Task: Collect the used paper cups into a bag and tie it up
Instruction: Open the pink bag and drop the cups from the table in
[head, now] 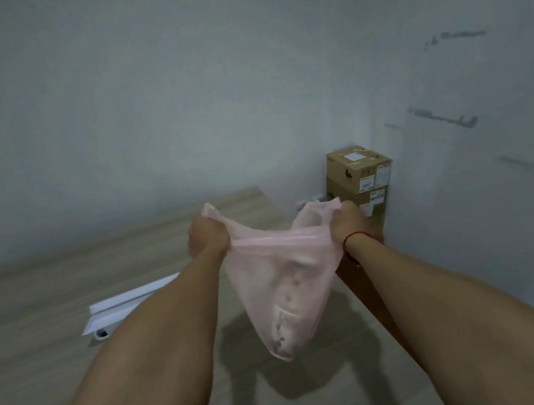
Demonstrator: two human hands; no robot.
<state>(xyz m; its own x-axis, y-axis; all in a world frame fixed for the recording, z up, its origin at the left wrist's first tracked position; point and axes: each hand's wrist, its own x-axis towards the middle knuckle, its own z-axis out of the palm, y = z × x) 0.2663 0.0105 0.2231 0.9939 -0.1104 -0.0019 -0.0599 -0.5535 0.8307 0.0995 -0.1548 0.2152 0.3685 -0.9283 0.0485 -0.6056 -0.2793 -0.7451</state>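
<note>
Pink, thin and see-through, the plastic bag (284,293) hung in the air between the two outstretched arms, above the wooden counter (31,307). The left hand (206,237) was closed in a fist around one handle, a loop of which stuck up above the knuckles. The right hand (348,223) gripped the other handle in the same way, its fingers clamped shut on the plastic, with a red string (355,236) around the wrist. Between the two fists the top of the bag was pulled into a taut band, and the body sagged below it to a point. Pale shapes with dark spots showed through the film, blurred, likely the paper cups (288,306); their number could not be told. The bag's shadow lay on the counter beneath. A white flat object (128,303) rested on the counter left of the left forearm. Stacked cardboard boxes (359,178) stood in the corner beyond the right hand, against the grey wall (139,100).
</note>
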